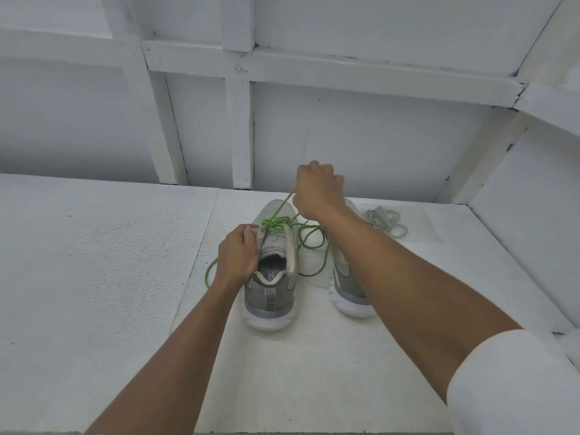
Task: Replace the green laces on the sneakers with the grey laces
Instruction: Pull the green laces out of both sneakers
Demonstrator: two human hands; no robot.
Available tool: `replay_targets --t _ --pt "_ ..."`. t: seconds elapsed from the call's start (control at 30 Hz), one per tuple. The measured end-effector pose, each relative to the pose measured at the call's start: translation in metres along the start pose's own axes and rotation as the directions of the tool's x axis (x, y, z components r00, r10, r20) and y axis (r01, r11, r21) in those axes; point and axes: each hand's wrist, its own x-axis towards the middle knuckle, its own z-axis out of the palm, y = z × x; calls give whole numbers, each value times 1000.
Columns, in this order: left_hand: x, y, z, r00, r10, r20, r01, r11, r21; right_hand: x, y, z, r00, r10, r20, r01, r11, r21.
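Head view: L hand [238, 255] fingers [251, 230] curl round collar of near sneaker [273, 279]; R hand [318, 189] fingers, mostly hidden behind knuckles, grip green lace [277, 226], taut over toe. R forearm [408, 277] half-hides second sneaker [348, 296]; grey laces [384, 219] heaped beyond, on worktop [94, 262].

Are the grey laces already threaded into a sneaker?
No, the loose grey laces lie piled on the white tabletop beyond the right grey sneaker.

Two sneakers [266, 296], one green lace [276, 221], one heap of grey laces [384, 219] — plus two hands [238, 255]
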Motion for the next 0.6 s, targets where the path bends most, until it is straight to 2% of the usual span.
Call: replay_targets --t 0.07,0.13,0.23,0.3,0.4,0.53,0.6 --pt "0 0 1 1000 6 1 -6 1000 8 -1 -1 3 999 2 32 -6 993 119" --pt "0 0 1 1000 9 -2 -9 1000 10 -8 -12 14 984 -108 144 84 983 162" --pt "1 -1 1 1000 13 1 -13 1000 20 -20 -27 36 934 -202 296 202 979 29" --pt "2 -2 2 1000 12 1 -12 1000 18 -22 -29 42 937 -203 284 214 977 -9" --pt "1 -1 1 1000 -1 -3 1 1000 12 -17 -23 31 954 -168 250 149 985 90" --pt "-1 1 0 1000 -14 -3 14 1000 -4 0 -1 1 998 -33 49 27 994 105" --pt "-1 1 0 1000 -20 -5 20 1000 -7 6 6 -5 998 49 -25 -46 992 120"
